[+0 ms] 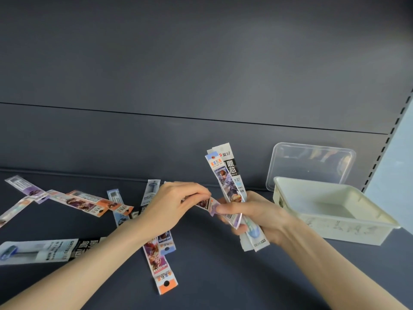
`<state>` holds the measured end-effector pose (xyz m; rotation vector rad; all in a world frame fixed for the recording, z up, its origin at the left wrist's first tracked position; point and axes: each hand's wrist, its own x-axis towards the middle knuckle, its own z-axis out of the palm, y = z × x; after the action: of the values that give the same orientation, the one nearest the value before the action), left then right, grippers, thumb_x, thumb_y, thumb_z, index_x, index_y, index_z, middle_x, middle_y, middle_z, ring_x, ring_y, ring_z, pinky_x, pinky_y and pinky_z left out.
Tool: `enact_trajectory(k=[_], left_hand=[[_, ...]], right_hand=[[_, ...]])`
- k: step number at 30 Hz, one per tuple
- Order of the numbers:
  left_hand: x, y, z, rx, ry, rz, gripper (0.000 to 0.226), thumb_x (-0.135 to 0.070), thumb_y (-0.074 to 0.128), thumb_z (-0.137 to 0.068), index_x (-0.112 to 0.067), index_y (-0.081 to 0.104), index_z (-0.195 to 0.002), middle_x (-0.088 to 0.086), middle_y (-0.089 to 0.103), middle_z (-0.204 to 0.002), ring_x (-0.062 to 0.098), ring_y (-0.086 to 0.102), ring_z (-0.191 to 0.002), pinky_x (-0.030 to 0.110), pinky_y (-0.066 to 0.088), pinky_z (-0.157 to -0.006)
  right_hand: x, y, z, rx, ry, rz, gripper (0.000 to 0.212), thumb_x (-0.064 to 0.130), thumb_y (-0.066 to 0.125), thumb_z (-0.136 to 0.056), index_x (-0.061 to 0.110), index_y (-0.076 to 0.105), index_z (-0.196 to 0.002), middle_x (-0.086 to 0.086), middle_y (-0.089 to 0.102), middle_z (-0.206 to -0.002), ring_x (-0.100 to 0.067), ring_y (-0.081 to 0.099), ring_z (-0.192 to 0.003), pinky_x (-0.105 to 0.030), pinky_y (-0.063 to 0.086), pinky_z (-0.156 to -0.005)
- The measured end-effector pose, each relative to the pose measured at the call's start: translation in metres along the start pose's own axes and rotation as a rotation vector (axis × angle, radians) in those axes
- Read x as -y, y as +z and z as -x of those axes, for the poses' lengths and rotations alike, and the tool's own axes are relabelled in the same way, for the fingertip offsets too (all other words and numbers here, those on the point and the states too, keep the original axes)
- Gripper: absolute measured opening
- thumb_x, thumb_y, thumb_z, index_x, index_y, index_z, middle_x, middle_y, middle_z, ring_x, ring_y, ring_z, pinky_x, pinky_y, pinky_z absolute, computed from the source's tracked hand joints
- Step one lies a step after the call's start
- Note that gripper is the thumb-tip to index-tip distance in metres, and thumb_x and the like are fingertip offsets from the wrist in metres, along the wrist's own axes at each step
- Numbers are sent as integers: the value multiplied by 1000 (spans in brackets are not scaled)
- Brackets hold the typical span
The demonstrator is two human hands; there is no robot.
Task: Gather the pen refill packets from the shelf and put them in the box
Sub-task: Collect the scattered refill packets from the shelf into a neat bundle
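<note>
My right hand [257,218] grips an upright bundle of pen refill packets [225,173], their printed tops fanned above my fingers. My left hand [174,202] pinches one more packet [206,203] and holds it against the bundle; its end touches my right thumb. Several loose packets lie scattered on the dark shelf [223,276]: a long one [156,253] under my left forearm, a black-and-white one [40,250] at the front left, others [85,202] farther back left. The cream box [290,198] stands open to the right of my hands, with nothing visible inside.
A clear plastic lid [312,166] leans against the back wall behind the box. A slotted upright [388,135] and a pale side panel close off the shelf on the right. The dark back wall rises right behind the packets.
</note>
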<state>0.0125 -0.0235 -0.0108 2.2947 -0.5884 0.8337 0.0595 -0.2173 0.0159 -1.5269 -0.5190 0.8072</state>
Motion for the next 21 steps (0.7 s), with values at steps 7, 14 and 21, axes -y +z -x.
enact_trajectory(k=[7,14,21], left_hand=[[4,-14,-6,-426,-97,-112,20,-23,58,-90,-5,67,-91,-4,59,-88,7,55,-78,15,46,-68],[-21,-7,-16,-527,-395,259,9,-11,57,-91,-5,65,-90,-1,68,-81,4,66,-70,14,52,-58],[-36,1,-26,-433,-419,483,6,-6,63,-87,-6,68,-84,-1,70,-72,13,69,-62,25,57,-54]], right_hand=[[-4,-6,-1,-31,-79,-63,19,8,59,-67,6,68,-83,-3,59,-62,-12,53,-53,-21,44,-46],[-11,8,-10,-151,-219,-113,5,11,56,-86,7,58,-86,-4,48,-59,-15,43,-51,-26,37,-55],[-18,16,-10,-166,-313,45,7,14,67,-85,19,69,-90,6,67,-78,-3,60,-70,-15,50,-67]])
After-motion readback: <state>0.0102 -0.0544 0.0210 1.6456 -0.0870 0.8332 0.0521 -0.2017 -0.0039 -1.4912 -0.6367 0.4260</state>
